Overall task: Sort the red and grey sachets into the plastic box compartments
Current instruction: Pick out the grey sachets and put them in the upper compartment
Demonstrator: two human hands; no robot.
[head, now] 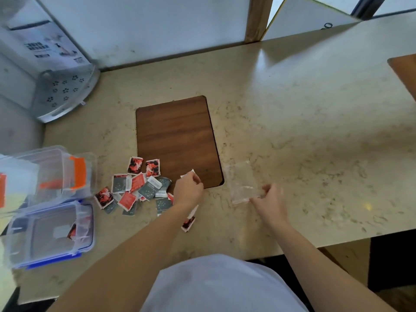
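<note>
The red and grey sachets (137, 190) lie loosely heaped just left of the inset wooden panel (177, 140), with 1 stray red sachet (188, 223) below its near-left corner. They look light, thin and slick, so pinching an edge should suit. The left hand (188, 190) is closed on a sachet (187, 174) at the panel's near edge; the right hand (269, 202) pinches a clear plastic bag (242, 183) just right of it.

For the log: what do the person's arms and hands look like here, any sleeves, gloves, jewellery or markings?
Both forearms are bare right up to the bottom of the frame, with no sleeves showing. The left hand and right hand wear no gloves, and no watch, bracelet or ring can be made out, though the image is soft. The only clothing in view is a white garment over the torso.
</note>
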